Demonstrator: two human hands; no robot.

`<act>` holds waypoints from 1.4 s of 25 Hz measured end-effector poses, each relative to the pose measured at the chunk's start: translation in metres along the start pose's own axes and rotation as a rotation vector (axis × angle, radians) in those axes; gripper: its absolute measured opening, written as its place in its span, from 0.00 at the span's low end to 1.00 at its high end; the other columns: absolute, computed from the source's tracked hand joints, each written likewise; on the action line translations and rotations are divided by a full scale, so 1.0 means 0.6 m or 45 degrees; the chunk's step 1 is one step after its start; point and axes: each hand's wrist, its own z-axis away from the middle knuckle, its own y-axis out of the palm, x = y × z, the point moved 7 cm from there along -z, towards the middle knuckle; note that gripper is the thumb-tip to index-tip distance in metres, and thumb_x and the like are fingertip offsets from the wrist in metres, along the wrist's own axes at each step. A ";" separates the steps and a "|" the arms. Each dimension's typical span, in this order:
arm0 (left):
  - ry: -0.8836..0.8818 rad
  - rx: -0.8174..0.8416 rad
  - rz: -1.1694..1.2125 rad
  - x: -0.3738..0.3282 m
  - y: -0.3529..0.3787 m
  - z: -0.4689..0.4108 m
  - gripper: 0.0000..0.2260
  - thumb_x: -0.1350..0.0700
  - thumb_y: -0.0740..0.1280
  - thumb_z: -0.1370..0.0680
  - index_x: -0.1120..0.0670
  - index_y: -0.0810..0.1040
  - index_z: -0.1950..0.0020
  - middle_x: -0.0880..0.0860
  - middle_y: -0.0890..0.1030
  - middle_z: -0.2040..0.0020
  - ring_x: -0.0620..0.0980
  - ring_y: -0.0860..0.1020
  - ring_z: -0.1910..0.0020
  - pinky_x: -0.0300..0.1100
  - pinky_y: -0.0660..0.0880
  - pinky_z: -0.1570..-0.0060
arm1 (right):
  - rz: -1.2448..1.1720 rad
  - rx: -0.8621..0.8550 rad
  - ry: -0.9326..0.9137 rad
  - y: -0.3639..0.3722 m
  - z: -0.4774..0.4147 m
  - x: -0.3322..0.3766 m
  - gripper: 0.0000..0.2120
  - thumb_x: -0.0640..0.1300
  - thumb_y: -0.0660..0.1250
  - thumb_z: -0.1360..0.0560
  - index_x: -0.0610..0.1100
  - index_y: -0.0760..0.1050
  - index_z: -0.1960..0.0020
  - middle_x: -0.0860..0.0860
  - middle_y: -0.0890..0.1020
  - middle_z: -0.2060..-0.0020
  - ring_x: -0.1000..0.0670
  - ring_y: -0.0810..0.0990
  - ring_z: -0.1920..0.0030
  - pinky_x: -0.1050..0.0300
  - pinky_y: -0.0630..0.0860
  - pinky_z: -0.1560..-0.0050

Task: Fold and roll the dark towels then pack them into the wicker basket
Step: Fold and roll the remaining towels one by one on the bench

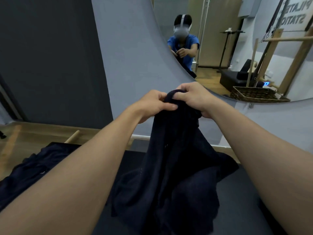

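You're holding the dark navy towel [177, 158] up off the surface, hands close together at its top edge. Your left hand [152, 104] pinches the cloth between thumb and curled fingers; your right hand [191, 97] has its fingers curled over the bunched edge. Probably hunting for a corner so it hangs flat for the first fold, but the edge is too wadded to confirm. The lower half drapes onto the dark padded bench [245, 192]. A heap of more dark towels [33, 165] lies on the bench to your left. The brown wicker basket [254, 94] shows only as a reflection in the curved wall mirror [211, 48]. Wooden floor [33, 131], grey wall.
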 end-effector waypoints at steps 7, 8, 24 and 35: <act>0.113 -0.490 -0.083 -0.022 -0.054 -0.001 0.10 0.55 0.65 0.26 0.60 0.81 0.55 0.62 0.83 0.57 0.54 0.80 0.59 0.55 0.78 0.54 | 0.042 -0.060 0.096 -0.033 0.049 -0.045 0.09 0.37 0.64 0.22 0.37 0.77 0.44 0.43 0.80 0.56 0.46 0.79 0.55 0.54 0.78 0.60; 0.129 -0.509 -0.106 -0.030 -0.061 0.003 0.09 0.55 0.66 0.27 0.60 0.81 0.54 0.61 0.83 0.57 0.53 0.79 0.59 0.55 0.79 0.53 | -0.109 -0.076 0.116 -0.037 0.055 -0.048 0.09 0.38 0.63 0.21 0.36 0.77 0.42 0.43 0.80 0.54 0.45 0.80 0.54 0.53 0.78 0.57; 0.228 -0.633 0.021 -0.110 -0.122 0.043 0.07 0.55 0.68 0.21 0.55 0.82 0.56 0.53 0.82 0.57 0.52 0.80 0.57 0.54 0.79 0.47 | -0.362 0.086 0.231 0.039 0.123 -0.096 0.11 0.43 0.70 0.23 0.39 0.81 0.43 0.44 0.85 0.48 0.48 0.84 0.51 0.60 0.80 0.50; 0.468 -0.539 -0.005 -0.167 -0.083 0.036 0.09 0.61 0.62 0.18 0.51 0.78 0.55 0.48 0.79 0.60 0.46 0.77 0.58 0.42 0.75 0.54 | 0.101 -0.083 -0.121 -0.061 0.076 0.062 0.19 0.40 0.75 0.29 0.47 0.76 0.40 0.48 0.81 0.51 0.49 0.81 0.51 0.56 0.78 0.53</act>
